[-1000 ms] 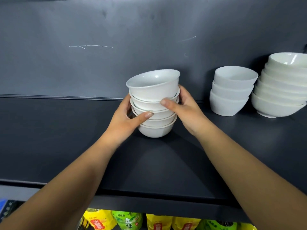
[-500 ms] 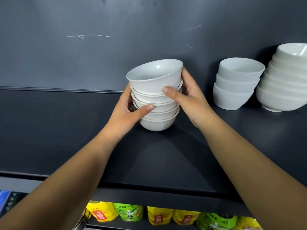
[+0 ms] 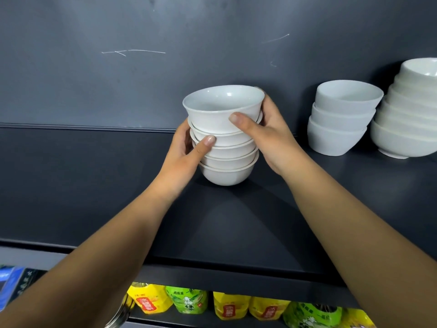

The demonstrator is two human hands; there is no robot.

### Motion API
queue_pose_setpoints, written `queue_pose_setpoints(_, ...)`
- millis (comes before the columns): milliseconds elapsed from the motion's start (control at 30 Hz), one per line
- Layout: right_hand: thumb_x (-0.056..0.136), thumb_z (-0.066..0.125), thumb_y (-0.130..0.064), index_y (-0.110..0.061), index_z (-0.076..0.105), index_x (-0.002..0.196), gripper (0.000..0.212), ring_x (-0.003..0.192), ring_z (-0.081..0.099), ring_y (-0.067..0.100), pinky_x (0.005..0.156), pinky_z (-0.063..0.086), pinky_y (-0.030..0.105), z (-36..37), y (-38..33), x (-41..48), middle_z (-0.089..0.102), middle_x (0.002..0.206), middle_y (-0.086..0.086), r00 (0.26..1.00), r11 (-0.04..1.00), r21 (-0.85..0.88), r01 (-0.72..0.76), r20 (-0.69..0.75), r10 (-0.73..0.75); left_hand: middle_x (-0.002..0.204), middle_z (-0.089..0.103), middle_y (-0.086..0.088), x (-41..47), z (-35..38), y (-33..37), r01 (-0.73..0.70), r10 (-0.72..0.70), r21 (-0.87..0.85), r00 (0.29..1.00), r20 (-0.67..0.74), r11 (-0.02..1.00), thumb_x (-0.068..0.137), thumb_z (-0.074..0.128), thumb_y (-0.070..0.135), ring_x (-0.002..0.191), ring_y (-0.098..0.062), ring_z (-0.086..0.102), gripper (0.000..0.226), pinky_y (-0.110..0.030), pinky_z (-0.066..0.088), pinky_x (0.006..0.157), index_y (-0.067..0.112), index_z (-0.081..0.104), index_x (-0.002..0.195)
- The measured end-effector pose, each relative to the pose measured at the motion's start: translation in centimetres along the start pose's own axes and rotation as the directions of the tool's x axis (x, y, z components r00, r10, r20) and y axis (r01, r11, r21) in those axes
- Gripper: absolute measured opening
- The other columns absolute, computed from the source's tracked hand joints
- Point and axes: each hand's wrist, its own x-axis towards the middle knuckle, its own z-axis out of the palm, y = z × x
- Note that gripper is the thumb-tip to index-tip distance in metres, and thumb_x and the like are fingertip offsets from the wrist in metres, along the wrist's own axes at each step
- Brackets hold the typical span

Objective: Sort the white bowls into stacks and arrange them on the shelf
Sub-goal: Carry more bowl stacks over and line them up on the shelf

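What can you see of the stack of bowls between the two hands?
The held stack is five glossy white nested bowls, ceramic-looking, the top bowl tilted. It stands on the shelf, left of a three-bowl stack and a bigger stack. The left hand and right hand grip its sides, thumbs in front.

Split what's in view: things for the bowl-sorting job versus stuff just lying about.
Job: held bowl stack, gripped by left hand and right hand; three-bowl stack; larger-bowl stack; shelf.
Lying about: yellow and green pouches underneath; scratched back panel.
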Motion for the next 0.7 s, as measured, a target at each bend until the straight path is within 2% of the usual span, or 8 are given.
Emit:
queue_pose_setpoints(100, 0.066, 0.070, -0.033, -0.019, 0.044, 0.121, 0.062, 0.111, 0.057, 0.006, 0.090, 0.045, 0.021, -0.3, 0.4, -0.2, 0.059, 0.117, -0.006, 0.999, 1.000, -0.003, 0.007, 0.039, -0.007, 0.112, 0.056, 0.019, 0.0, 0.2, 0.0, 0.002, -0.002, 0.003, 1.000, 0.000, 1.000, 0.083, 0.050, 0.023, 0.102, 0.012, 0.055, 0.036, -0.009, 0.043, 0.082, 0.026, 0.042, 0.118)
queue_pose_setpoints(167, 0.066, 0.073, -0.033, -0.023, 0.042, 0.124, 0.066, 0.116, 0.054, 0.007, 0.094, 0.044, 0.022, -0.3, 0.8, -0.4, 0.056, 0.124, -0.005, 0.999, 1.000, 0.025, 0.001, 0.054, -0.003, 0.119, 0.054, 0.016, 0.0, 0.1, -0.1, 0.024, -0.024, 0.004, 1.000, 0.005, 1.000, 0.083, 0.055, 0.032, 0.108, 0.010, 0.053, 0.044, -0.013, 0.043, 0.089, 0.027, 0.039, 0.123)
queue_pose_setpoints(300, 0.065, 0.075, -0.035, -0.022, 0.032, 0.135, 0.083, 0.124, 0.048, 0.009, 0.101, 0.041, 0.025, -0.4, 1.7, -0.8, 0.048, 0.137, 0.000, 0.998, 0.996, 0.088, -0.011, 0.070, 0.005, 0.145, 0.036, 0.011, -0.6, -0.2, -1.2, 0.166, -0.165, -0.041, 0.986, 0.032, 0.985, 0.065, 0.067, 0.060, 0.130, -0.005, 0.039, 0.087, -0.039, 0.033, 0.110, 0.036, 0.021, 0.136)
queue_pose_setpoints(400, 0.058, 0.074, -0.043, -0.036, 0.029, 0.133, 0.087, 0.123, 0.046, -0.001, 0.099, 0.040, 0.020, -0.9, 2.9, -1.5, 0.047, 0.135, -0.014, 0.991, 0.991, 0.096, -0.096, 0.107, 0.085, 0.147, 0.033, 0.012, -0.8, -0.1, -1.2, 0.251, -0.247, -0.061, 0.966, 0.072, 0.966, 0.050, 0.073, 0.071, 0.133, -0.007, 0.036, 0.114, -0.042, 0.028, 0.113, 0.036, 0.015, 0.141)
queue_pose_setpoints(467, 0.043, 0.082, -0.056, -0.041, 0.031, 0.127, 0.100, 0.120, 0.046, -0.003, 0.099, 0.041, 0.020, -0.8, 3.7, -1.9, 0.050, 0.129, -0.019, 0.980, 0.977, 0.135, -0.168, 0.131, 0.150, 0.144, 0.037, 0.011, -0.8, 0.3, -1.0, 0.273, -0.265, -0.069, 0.959, 0.100, 0.960, 0.049, 0.073, 0.072, 0.132, -0.006, 0.037, 0.113, -0.040, 0.027, 0.113, 0.033, 0.018, 0.139)
queue_pose_setpoints(533, 0.037, 0.081, -0.062, -0.040, 0.032, 0.126, 0.104, 0.121, 0.047, 0.000, 0.102, 0.040, 0.024, -0.5, 4.3, -2.0, 0.051, 0.129, -0.018, 0.976, 0.963, 0.185, -0.196, 0.135, 0.172, 0.144, 0.039, 0.008, -0.8, 0.8, -0.7, 0.274, -0.265, -0.114, 0.960, 0.091, 0.955, 0.052, 0.074, 0.069, 0.132, -0.007, 0.039, 0.105, -0.039, 0.028, 0.113, 0.033, 0.023, 0.137)
queue_pose_setpoints(633, 0.056, 0.081, -0.048, -0.039, 0.037, 0.122, 0.080, 0.116, 0.052, 0.000, 0.102, 0.041, 0.025, -0.2, 4.2, -2.1, 0.055, 0.122, -0.018, 0.978, 0.961, 0.213, -0.179, 0.147, 0.149, 0.143, 0.042, 0.005, -1.3, 1.7, -0.3, 0.245, -0.244, -0.175, 0.969, 0.026, 0.954, 0.054, 0.075, 0.063, 0.129, -0.007, 0.043, 0.098, -0.036, 0.031, 0.112, 0.032, 0.028, 0.134)
queue_pose_setpoints(700, 0.070, 0.069, -0.030, -0.034, 0.036, 0.124, 0.064, 0.114, 0.053, 0.001, 0.100, 0.043, 0.025, 0.1, 3.9, -2.7, 0.056, 0.120, -0.015, 0.979, 0.947, 0.267, -0.181, 0.142, 0.148, 0.142, 0.044, 0.001, -2.0, 2.1, 0.1, 0.234, -0.240, -0.204, 0.971, -0.006, 0.951, 0.058, 0.075, 0.060, 0.129, -0.011, 0.044, 0.096, -0.037, 0.033, 0.110, 0.028, 0.029, 0.136)
